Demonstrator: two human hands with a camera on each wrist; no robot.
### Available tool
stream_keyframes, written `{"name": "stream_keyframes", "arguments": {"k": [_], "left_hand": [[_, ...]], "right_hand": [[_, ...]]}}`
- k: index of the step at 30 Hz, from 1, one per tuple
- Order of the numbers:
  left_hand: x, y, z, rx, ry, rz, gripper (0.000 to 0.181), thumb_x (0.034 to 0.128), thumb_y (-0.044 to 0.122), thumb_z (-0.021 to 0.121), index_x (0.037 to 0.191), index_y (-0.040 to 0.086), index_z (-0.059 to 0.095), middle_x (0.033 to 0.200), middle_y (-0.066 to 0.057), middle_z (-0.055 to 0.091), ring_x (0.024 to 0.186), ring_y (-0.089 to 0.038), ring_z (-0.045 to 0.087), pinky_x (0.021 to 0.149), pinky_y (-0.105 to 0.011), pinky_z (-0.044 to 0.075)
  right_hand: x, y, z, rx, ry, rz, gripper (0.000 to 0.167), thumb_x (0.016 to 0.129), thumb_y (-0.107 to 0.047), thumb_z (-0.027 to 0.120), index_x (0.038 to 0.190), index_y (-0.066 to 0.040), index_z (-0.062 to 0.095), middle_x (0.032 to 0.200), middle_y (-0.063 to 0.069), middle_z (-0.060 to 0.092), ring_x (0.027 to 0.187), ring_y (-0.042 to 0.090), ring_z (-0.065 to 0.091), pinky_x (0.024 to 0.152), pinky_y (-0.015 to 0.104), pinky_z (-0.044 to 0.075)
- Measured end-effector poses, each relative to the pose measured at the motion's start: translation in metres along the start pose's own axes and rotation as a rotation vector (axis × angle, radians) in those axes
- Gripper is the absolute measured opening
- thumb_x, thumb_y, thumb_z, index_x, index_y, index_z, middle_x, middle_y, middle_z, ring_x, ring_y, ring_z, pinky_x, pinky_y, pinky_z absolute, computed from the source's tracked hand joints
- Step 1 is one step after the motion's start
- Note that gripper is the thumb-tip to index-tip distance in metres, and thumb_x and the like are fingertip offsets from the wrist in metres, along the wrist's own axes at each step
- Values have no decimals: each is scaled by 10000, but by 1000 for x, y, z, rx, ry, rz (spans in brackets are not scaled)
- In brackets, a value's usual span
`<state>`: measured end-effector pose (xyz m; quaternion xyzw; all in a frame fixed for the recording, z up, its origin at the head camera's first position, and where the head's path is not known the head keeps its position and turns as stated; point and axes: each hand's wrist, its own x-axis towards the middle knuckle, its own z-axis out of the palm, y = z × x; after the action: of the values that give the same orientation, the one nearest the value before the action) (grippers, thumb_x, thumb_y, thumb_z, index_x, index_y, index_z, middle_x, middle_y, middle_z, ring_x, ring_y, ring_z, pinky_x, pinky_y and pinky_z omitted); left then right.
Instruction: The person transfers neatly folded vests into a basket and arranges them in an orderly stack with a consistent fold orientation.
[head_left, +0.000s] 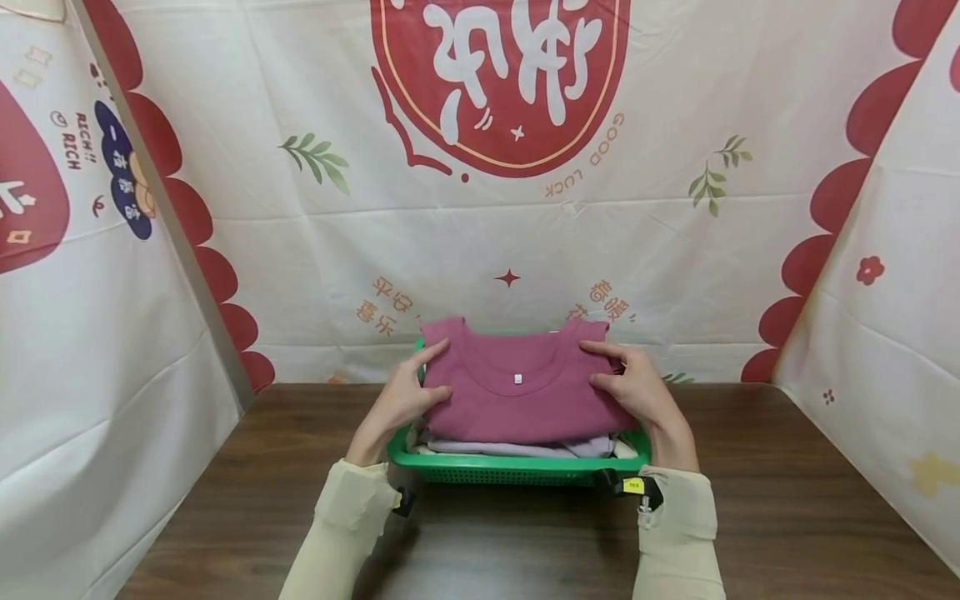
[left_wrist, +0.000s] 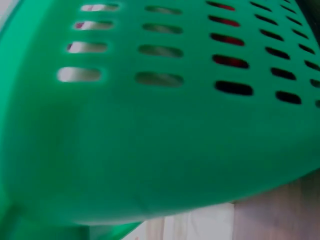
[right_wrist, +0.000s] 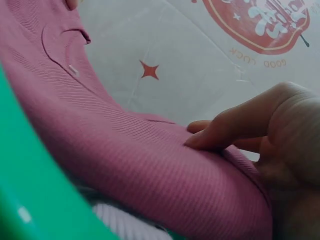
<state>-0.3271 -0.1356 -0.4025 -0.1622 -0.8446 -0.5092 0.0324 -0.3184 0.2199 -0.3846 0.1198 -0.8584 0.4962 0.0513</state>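
Observation:
A folded pink ribbed top (head_left: pixel 517 412) with a round neckline and a small white label lies over a green plastic basket (head_left: pixel 525 475). My left hand (head_left: pixel 401 396) holds its left side, thumb and index finger spread on the front of the cloth. On the opposite side my right hand (head_left: pixel 637 387) grips the edge, and the right wrist view shows those fingertips (right_wrist: pixel 197 140) pressed on the ribbed fabric. Folded pale lilac cloth (head_left: pixel 487 448) lies beneath the top in the basket. In the left wrist view the basket's slotted wall (left_wrist: pixel 125 130) hides my left hand.
The basket stands on a dark brown wooden table (head_left: pixel 240 492), near its back edge. A white printed cloth (head_left: pixel 480 242) hangs behind the table, and similar cloth walls (head_left: pixel 90 358) stand at both sides.

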Motion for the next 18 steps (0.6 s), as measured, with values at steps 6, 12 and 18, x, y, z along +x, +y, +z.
{"name": "stream_keyframes", "arguments": {"k": [6,12,18], "left_hand": [[4,-3,3,92,-2,5,780,862,60,702,1585,179,435,1663,-139,365,1470,-339,414,1029,-485,461],[5,-5,8,225,7,6,790,843,58,717,1578,150,443,1649,-167,384,1490,-361,402,1096,-538,449],[5,-5,16,392,6,10,784,858,74,741,1579,130,438,1657,-203,356,1535,-394,341,1153,-575,417]], "right_hand": [[5,4,6,-189,-38,-1,536,969,-9,595,1500,-52,536,1559,296,445,1336,433,515,900,395,498],[9,7,14,-297,-53,11,528,958,-3,583,1485,-15,540,1526,330,466,1243,411,540,827,388,473],[11,7,20,-391,-55,18,562,918,9,570,1478,2,540,1525,320,473,1109,374,524,744,373,434]]}}
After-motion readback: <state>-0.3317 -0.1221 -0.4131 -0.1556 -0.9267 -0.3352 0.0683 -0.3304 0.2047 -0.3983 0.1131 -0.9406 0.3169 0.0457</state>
